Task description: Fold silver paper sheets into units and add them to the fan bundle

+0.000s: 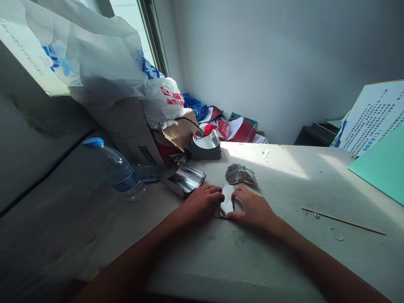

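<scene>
1. Foil piece (227, 203), head view: on surface (195, 252), between both hands, long axis running near-to-far.
2. Left hand (204, 200): at its left edge.
3. Right hand (252, 207): thumb and fingers spread along right edge.
4. Grip, either hand: cannot tell.

We place this in a plain indoor work corner; home or small workshop, we cannot tell. Evidence: marked pale table (268, 261) against a painted wall (268, 59), window (128, 10) at left, bulging plastic bags (107, 50) on a carton (123, 126), heaped printed papers (243, 129), stacks of silvery sheets (206, 150).
</scene>
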Motion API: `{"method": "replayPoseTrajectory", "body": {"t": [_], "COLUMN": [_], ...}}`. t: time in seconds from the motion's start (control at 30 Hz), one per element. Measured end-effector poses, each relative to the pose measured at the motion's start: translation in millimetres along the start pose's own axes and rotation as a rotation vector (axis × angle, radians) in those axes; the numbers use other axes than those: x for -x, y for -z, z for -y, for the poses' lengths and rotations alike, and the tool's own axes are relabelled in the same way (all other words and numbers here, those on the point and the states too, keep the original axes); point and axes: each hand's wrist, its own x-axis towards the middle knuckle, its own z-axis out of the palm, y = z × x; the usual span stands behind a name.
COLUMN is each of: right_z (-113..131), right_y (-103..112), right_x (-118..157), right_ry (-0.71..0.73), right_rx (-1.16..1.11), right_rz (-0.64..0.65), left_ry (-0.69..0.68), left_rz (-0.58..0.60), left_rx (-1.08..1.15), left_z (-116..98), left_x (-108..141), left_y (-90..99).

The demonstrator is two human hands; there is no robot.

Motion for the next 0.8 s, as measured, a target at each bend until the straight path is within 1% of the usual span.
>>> {"method": "replayPoseTrajectory", "body": {"t": [0.13,0.2,0.3,0.43,0.6,0.7,0.8], "right_z": [1,-4,-14,-22,-16,-17,-23], "right_y": [-5,-4,1,6,3,2,3], "right_x": [-1,-2,-5,-8,-6,-6,-8], "right_ry": [-0.036,-0.043,-0.088,-0.136,-0.045,-0.040,-0.022], "right_rx": [0.032,0.028,0.018,0.022,-0.037,-0.085,-0.137], "right_rz": [-0.003,0.019,0.049,0.043,0.012,0.042,0.073], "left_ry": [0.054,0.070,0.030,-0.006,-0.056,-0.085,-0.115], "left_rz": [0.055,0.037,0.002,0.082,0.098,0.116,0.138], "left_rx": [0.017,0.030,0.067,0.107,0.040,0.047,0.065], "left_z": [6,10,12,6,-4,-8,-12], "left_x": [2,4,6,7,6,6,6], "left_y": [1.9,3.1,5.5,10.9,18.2,20.6,22.3]}}
